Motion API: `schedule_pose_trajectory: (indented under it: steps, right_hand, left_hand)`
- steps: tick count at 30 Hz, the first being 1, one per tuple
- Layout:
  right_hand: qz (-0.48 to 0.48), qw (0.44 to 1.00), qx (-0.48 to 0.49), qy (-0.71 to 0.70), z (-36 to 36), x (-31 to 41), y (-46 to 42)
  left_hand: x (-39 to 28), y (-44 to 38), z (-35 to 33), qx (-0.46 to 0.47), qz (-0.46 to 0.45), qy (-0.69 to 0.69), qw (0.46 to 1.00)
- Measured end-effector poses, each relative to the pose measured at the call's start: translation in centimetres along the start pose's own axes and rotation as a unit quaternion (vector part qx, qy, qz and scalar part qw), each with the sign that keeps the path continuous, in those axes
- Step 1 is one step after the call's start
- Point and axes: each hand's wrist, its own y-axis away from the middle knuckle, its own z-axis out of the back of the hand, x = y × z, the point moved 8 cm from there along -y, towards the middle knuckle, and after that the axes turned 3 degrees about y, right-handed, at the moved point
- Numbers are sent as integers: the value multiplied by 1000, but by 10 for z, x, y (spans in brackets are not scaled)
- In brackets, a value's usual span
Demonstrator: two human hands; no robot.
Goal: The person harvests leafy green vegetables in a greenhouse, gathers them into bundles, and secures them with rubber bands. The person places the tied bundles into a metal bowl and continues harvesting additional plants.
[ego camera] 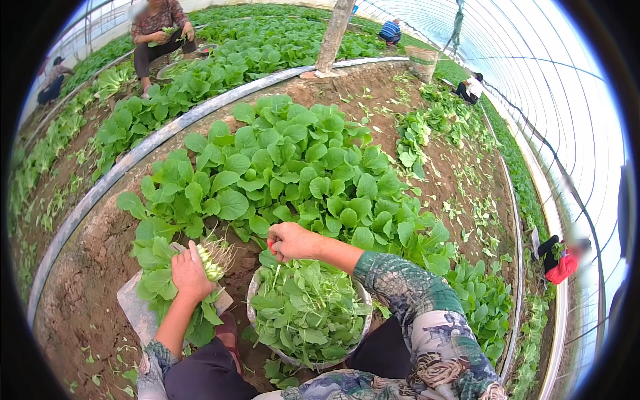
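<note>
My left hand (190,275) is closed around a bunch of leafy greens (159,272), its pale stems and thin roots (215,257) pointing to the right. Beneath that bunch lies a flat grey board (137,305) on the soil. My right hand (294,242) is above the far rim of a round tub (369,320), fingers curled together. A small red object (270,245) shows at its fingertips; most of it is hidden. Loose picked leaves (310,310) fill the tub between my knees. Just under the right hand is a single leaf (268,258).
Growing greens (300,160) stand close ahead. A grey pipe (165,132) curves along the left, meeting a wooden post (334,37). Pulled greens (412,142) lie on soil at right, near a woven basket or sack (422,62). Several people crouch or sit around the greenhouse, one person (162,37) at upper left.
</note>
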Motion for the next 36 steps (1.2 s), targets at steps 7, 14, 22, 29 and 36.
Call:
schedule_pose_trajectory:
  steps: [7, 14, 22, 29, 36]
  right_hand:
    - [150, 978, -69, 127, -34, 60, -76]
    - [167, 978, -52, 112, -77, 80, -150]
    - [141, 985, 7, 94, -106, 73, -196]
    - [188, 975, 32, 113, -118, 89, -192]
    - [227, 957, 35, 177, -118, 104, -178]
  left_hand:
    - [10, 0, -4, -18, -4, 18, 1000]
    - [9, 3, -11, -34, -1, 25, 999]
    - [7, 2, -10, -9, 13, 2, 1000]
    - [10, 1, -11, -5, 18, 19, 1000]
    - [11, 1, -11, -13, 9, 31, 999]
